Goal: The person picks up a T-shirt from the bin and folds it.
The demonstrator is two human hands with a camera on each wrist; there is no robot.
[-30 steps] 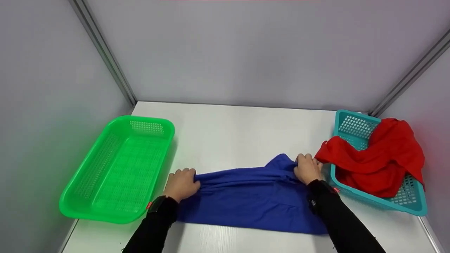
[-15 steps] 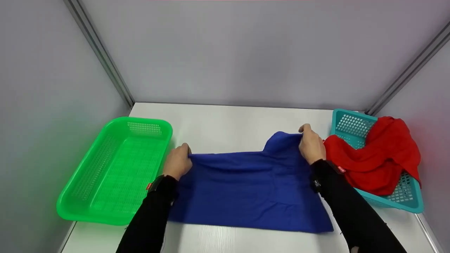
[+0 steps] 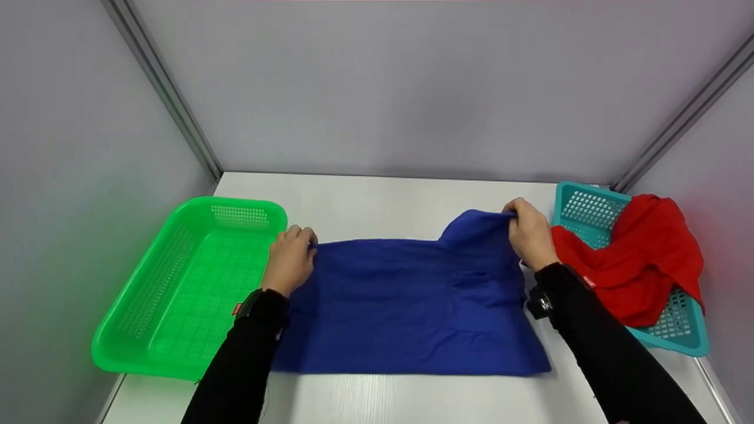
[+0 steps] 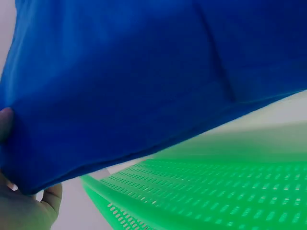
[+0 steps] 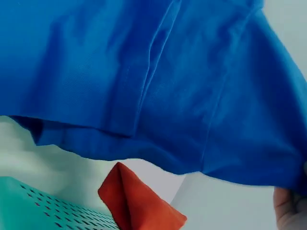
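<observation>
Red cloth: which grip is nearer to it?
Right. The right grip is close beside the red cloth; the left grip is across the blue cloth, by the green basket.

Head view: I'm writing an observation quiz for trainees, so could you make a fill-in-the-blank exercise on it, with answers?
1. The cloth stretched between the person's left grip and right grip is coloured ____.
2. The basket nearer the left grip is coloured ____.
3. The red fabric, partly inside the turquoise basket, lies nearer the ____ grip.
4. Both sleeves are coloured ____.

Missing words: blue; green; right; black.
</observation>
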